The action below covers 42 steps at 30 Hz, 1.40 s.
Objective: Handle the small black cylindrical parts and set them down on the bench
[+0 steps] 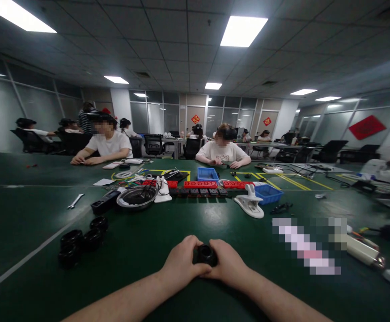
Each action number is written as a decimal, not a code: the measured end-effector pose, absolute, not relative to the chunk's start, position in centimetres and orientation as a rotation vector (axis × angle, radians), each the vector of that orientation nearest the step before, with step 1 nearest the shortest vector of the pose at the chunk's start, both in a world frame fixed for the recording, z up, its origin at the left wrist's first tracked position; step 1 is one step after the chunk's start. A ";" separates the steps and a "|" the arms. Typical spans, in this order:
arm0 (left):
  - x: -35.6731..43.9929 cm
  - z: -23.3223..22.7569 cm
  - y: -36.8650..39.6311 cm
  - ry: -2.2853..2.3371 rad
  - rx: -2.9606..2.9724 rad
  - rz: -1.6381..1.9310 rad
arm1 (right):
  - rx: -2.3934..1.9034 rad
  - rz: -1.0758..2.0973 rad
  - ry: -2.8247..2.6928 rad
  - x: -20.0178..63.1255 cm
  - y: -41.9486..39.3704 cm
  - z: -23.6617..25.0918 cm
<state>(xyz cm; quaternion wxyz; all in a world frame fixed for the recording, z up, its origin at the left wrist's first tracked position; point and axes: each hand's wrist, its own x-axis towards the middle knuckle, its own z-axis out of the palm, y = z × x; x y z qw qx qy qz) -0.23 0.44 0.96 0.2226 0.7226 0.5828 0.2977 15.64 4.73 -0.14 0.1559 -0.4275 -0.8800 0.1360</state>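
A small black round part with a hole in its top (pixel 206 253) is held between my two hands, low in the middle of the view. My left hand (pixel 183 260) is closed around its left side. From the right, my right hand (pixel 227 263) closes on the same part. The thumbs meet at its near side, and the fingers partly hide it. Off to the left on the green table (pixel 141 250), several black ring-shaped parts (pixel 92 237) of similar look stand close together.
Beyond my hands are a round metal dish (pixel 137 197), a white clip-shaped base (pixel 250 205), red power strips (pixel 200 184) and blue bins (pixel 268 194). A wrench (pixel 76 201) lies left; a cream cylindrical device (pixel 362 250) lies right. Two people sit across the table.
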 end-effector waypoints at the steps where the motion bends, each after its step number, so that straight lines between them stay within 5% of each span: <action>1: -0.2 1.0 0.4 1.609 2.000 0.820 | -1.234 0.345 -2.533 15.5 4.6 0.0; 7: -0.7 1.2 0.7 1.508 2.023 0.781 | -1.141 0.312 -2.633 16.1 4.4 0.7; 15: -1.3 1.6 0.7 1.276 2.067 0.736 | -0.739 0.883 -2.621 18.1 6.0 1.4; 20: -1.3 1.7 0.7 1.269 2.083 0.755 | -0.736 0.976 -2.570 18.0 6.2 1.3; 28: -1.1 1.8 0.6 1.356 2.063 0.738 | -0.977 0.845 -2.558 17.7 5.9 1.0; 37: 0.5 1.6 0.0 1.701 2.010 0.831 | -1.345 0.200 -2.465 15.4 3.6 0.3; 42: -0.4 1.9 0.2 1.477 2.088 0.827 | -0.905 0.818 -2.511 16.8 4.9 1.0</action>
